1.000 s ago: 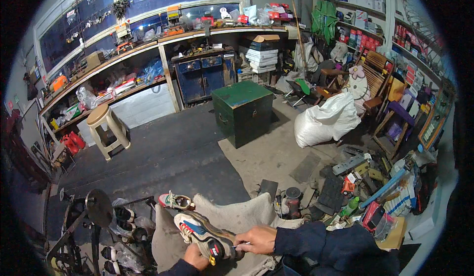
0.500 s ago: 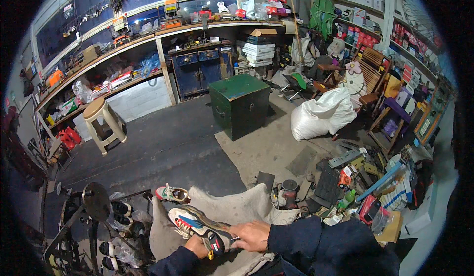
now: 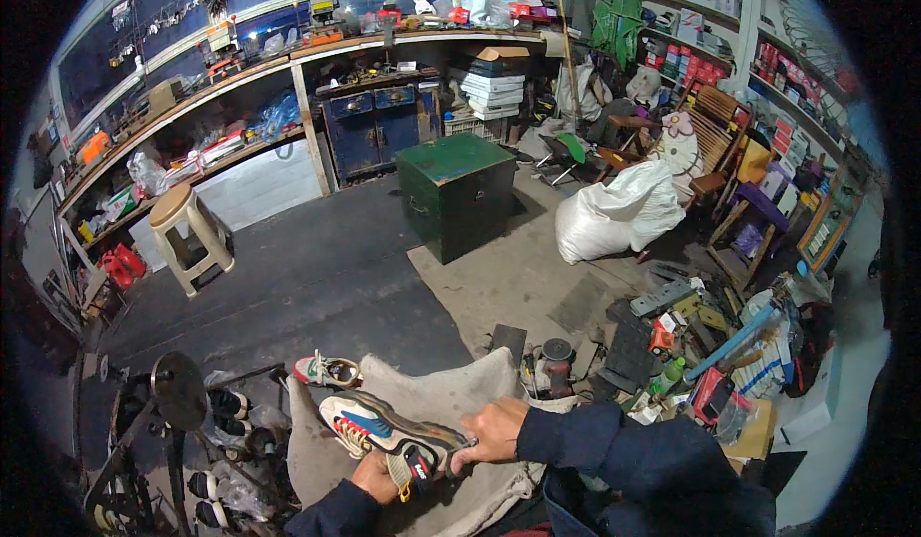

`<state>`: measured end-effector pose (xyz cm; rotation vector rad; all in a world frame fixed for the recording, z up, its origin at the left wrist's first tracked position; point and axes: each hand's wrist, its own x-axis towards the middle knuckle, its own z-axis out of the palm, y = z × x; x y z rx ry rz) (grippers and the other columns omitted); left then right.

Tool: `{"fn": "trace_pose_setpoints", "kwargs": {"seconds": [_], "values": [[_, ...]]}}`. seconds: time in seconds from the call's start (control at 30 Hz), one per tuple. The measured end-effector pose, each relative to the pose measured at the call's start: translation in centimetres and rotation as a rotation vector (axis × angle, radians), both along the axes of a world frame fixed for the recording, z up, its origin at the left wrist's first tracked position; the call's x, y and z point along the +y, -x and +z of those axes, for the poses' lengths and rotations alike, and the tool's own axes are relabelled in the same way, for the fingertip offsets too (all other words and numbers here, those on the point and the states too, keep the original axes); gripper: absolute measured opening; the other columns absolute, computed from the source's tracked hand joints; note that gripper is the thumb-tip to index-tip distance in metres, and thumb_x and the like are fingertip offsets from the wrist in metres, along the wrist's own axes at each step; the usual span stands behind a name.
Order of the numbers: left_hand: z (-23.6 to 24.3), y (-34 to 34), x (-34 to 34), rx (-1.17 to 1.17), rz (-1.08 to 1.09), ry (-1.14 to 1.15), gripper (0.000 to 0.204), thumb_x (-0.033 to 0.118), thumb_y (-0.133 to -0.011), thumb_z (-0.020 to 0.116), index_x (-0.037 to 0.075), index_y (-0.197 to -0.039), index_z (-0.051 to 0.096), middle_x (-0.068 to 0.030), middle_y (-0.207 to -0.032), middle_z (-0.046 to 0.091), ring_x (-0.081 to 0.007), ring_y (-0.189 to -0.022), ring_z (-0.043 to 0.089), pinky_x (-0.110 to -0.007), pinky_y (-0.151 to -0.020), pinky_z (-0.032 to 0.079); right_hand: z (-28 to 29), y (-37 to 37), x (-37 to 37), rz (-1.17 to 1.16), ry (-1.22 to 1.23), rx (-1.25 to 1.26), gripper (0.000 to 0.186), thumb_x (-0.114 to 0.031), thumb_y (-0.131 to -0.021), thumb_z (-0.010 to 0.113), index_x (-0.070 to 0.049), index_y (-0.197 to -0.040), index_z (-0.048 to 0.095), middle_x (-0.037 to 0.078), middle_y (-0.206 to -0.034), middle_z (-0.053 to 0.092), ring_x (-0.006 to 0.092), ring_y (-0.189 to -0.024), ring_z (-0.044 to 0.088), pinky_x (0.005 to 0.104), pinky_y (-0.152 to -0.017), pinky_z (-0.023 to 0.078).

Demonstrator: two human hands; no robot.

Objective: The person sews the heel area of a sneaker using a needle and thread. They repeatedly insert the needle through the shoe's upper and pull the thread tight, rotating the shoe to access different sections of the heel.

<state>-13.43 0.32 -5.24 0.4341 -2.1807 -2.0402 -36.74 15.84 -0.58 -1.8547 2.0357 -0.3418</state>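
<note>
Over my lap lies a pale cloth (image 3: 432,388). Above it I hold a sneaker (image 3: 379,426) on its side, beige with blue and black patches and red laces, its toe pointing away to the left. My left hand (image 3: 375,479) is closed around the sneaker's tongue and ankle opening. At the heel end, my right hand (image 3: 493,431) pinches the sneaker by the edge of its sole; a small greyish bit shows between thumb and finger, too small to name. A second sneaker (image 3: 331,371), red, green and white, rests at the cloth's far left edge.
To the left stands a dark metal machine (image 3: 178,393) with several shoes (image 3: 228,405) beside it. Tools and scrap (image 3: 633,345) clutter the floor at right. Farther off are a green chest (image 3: 456,191), a plastic stool (image 3: 190,238) and a white sack (image 3: 614,215).
The whole view has shifted slightly, moving the room up and left. My hands keep their hold on the sneaker, which is turned a little, showing more of its sole edge.
</note>
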Motion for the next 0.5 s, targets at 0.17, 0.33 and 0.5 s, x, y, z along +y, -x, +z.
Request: {"fn": "trace_pose_setpoints", "kwargs": {"seconds": [0.17, 0.33, 0.5], "values": [[0.6, -0.3, 0.3, -0.094, 0.064, 0.001, 0.021, 0.008, -0.095, 0.073, 0.002, -0.115, 0.074, -0.0048, -0.116, 0.074, -0.0182, -0.108, 0.066, -0.034, -0.096, 0.052, 0.6, 0.1, 0.0, -0.034, -0.127, 0.014, 0.091, -0.09, -0.073, 0.06, 0.0, -0.081, 0.073, 0.025, -0.069, 0.068, 0.0445, -0.068, 0.069, 0.0519, -0.065, 0.055], [-0.6, -1.0, 0.2, -0.009, 0.065, -0.009, 0.021, 0.011, -0.096, 0.073, -0.001, -0.113, 0.074, -0.0053, -0.109, 0.076, -0.0154, -0.1, 0.069, -0.032, -0.092, 0.053, -0.2, 1.7, 1.7, -0.172, -0.176, 0.039, 0.093, -0.093, -0.073, 0.056, -0.002, -0.08, 0.076, 0.025, -0.074, 0.069, 0.0432, -0.071, 0.07, 0.0506, -0.068, 0.056], [-1.9, -2.3, 0.2, 0.042, 0.156, 0.033, 0.02, 0.007, -0.094, 0.074, 0.001, -0.112, 0.076, -0.0058, -0.108, 0.077, -0.0155, -0.1, 0.069, -0.032, -0.092, 0.054, -1.0, 2.8, 7.4, -0.3, 0.043, -0.183, 0.068, -0.072, -0.078, 0.074, -0.005, -0.084, 0.069, 0.015, -0.065, 0.064, 0.0312, -0.064, 0.068, 0.0427, -0.063, 0.053]]}}
